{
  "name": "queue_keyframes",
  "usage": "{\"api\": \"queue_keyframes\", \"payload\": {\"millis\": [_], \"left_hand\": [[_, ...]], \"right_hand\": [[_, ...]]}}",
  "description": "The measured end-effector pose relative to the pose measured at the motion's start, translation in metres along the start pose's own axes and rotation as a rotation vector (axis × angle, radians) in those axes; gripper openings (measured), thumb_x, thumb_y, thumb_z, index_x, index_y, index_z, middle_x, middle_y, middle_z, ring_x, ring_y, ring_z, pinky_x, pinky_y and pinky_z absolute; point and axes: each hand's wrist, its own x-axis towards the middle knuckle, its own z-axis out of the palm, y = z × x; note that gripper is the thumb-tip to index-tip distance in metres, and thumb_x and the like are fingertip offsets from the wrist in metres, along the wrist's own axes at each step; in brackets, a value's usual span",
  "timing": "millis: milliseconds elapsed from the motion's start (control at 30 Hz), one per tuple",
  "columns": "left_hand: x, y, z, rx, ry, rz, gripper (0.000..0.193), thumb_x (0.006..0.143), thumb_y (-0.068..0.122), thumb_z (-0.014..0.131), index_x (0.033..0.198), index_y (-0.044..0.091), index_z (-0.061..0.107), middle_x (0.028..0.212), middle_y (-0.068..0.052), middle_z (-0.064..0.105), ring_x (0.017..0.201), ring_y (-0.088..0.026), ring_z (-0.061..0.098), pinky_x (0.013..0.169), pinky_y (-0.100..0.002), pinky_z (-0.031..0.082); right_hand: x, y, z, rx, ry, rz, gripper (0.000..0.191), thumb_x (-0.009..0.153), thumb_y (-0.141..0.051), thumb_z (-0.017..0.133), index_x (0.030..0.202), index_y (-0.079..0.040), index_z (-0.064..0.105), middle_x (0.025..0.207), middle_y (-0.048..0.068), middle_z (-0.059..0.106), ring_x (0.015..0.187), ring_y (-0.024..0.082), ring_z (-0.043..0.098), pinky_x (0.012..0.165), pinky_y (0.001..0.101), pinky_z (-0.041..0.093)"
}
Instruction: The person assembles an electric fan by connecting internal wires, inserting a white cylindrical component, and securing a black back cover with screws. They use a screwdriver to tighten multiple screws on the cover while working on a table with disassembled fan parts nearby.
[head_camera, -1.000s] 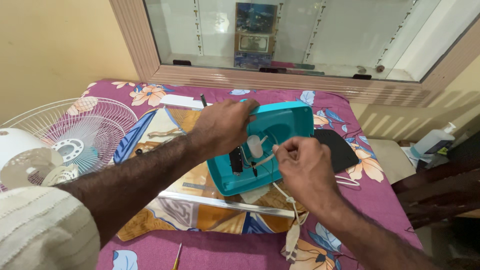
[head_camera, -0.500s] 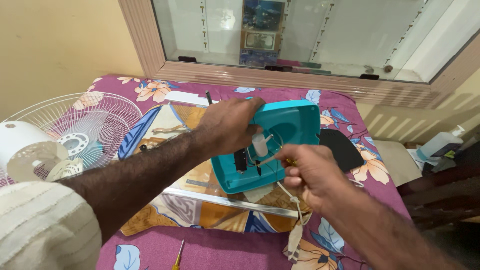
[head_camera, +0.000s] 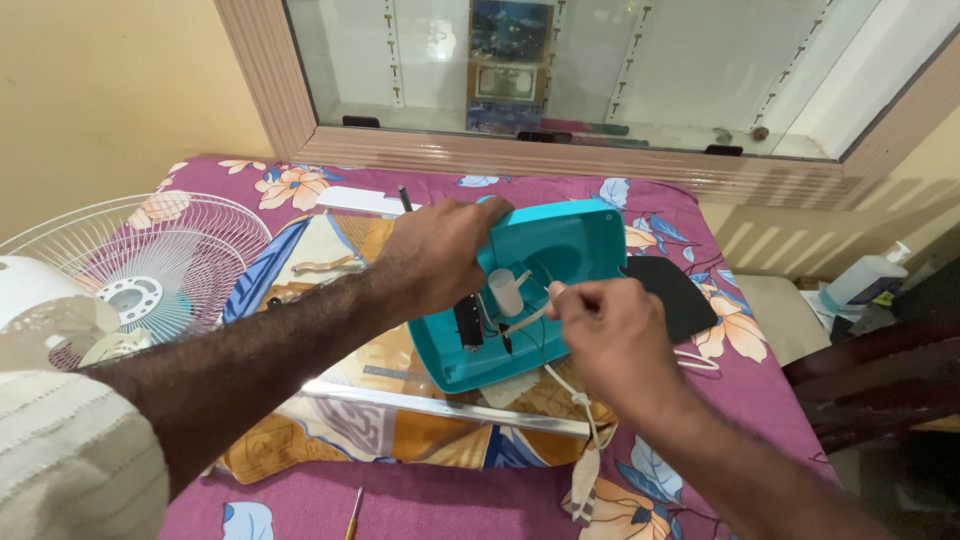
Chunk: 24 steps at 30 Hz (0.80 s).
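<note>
A teal plastic housing (head_camera: 565, 245) lies open side up on a printed cloth on the table. My left hand (head_camera: 440, 250) grips its left rim and steadies it. My right hand (head_camera: 605, 330) pinches a white cord (head_camera: 565, 385) at the housing's front edge. Inside the housing I see a white cylindrical part (head_camera: 506, 291), a dark component (head_camera: 467, 325) and thin wires. The cord runs down from my fingers to a pale plug (head_camera: 583, 485) near the table's front edge.
A white fan grille (head_camera: 150, 270) rests at the left. A black flat plate (head_camera: 672, 295) lies right of the housing. A metal strip (head_camera: 440, 405) crosses the cloth in front. A screwdriver tip (head_camera: 353, 512) shows at the bottom. A wood-framed glass cabinet (head_camera: 560, 150) stands behind.
My right hand has shifted slightly left along the cord toward the housing's inside. The left hand keeps its hold on the rim. The view has tilted a little.
</note>
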Motion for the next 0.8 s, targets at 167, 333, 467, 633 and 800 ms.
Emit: {"api": "queue_keyframes", "payload": {"millis": [167, 333, 467, 633, 800], "left_hand": [[0.004, 0.003, 0.0, 0.008, 0.02, 0.015, 0.051, 0.082, 0.01, 0.074, 0.13, 0.009, 0.057, 0.1, -0.013, 0.074, 0.1, -0.031, 0.072, 0.085, -0.048, 0.058], [-0.005, 0.006, -0.006, -0.032, -0.001, 0.013, 0.052, 0.09, 0.03, 0.077, 0.132, 0.007, 0.056, 0.102, -0.016, 0.073, 0.101, -0.034, 0.071, 0.088, -0.049, 0.057], [-0.007, 0.012, -0.01, 0.005, -0.062, 0.0, 0.071, 0.08, 0.038, 0.083, 0.134, 0.006, 0.051, 0.108, -0.016, 0.07, 0.105, -0.033, 0.07, 0.088, -0.048, 0.057], [-0.01, 0.012, -0.014, -0.016, -0.068, -0.007, 0.07, 0.08, 0.035, 0.083, 0.136, 0.007, 0.051, 0.11, -0.016, 0.071, 0.106, -0.033, 0.07, 0.091, -0.048, 0.057], [-0.006, 0.012, -0.008, -0.008, -0.074, -0.001, 0.069, 0.082, 0.036, 0.082, 0.135, 0.007, 0.05, 0.112, -0.017, 0.068, 0.107, -0.032, 0.069, 0.09, -0.048, 0.056]], "right_hand": [[0.032, 0.02, -0.005, 1.304, -0.477, 0.982, 0.022, 0.093, -0.025, 0.068, 0.095, -0.003, 0.063, 0.059, -0.006, 0.047, 0.038, 0.002, 0.025, 0.031, 0.0202, 0.021], [0.025, 0.009, -0.001, 1.297, -0.371, 1.028, 0.023, 0.088, -0.018, 0.071, 0.096, -0.005, 0.054, 0.067, -0.002, 0.048, 0.041, 0.002, 0.026, 0.034, 0.0185, 0.019], [0.007, -0.009, 0.007, 0.842, -0.127, 0.641, 0.021, 0.083, -0.007, 0.072, 0.097, 0.0, 0.057, 0.071, 0.005, 0.054, 0.045, 0.009, 0.04, 0.037, 0.0265, 0.029], [-0.019, -0.025, -0.01, -0.137, 0.183, -0.25, 0.025, 0.087, -0.026, 0.076, 0.087, -0.001, 0.074, 0.07, 0.015, 0.074, 0.064, 0.025, 0.074, 0.057, 0.0393, 0.056], [-0.023, -0.04, -0.016, -0.51, 0.093, -0.125, 0.031, 0.096, -0.037, 0.065, 0.092, -0.01, 0.079, 0.067, 0.017, 0.072, 0.062, 0.035, 0.073, 0.056, 0.0466, 0.058]]}}
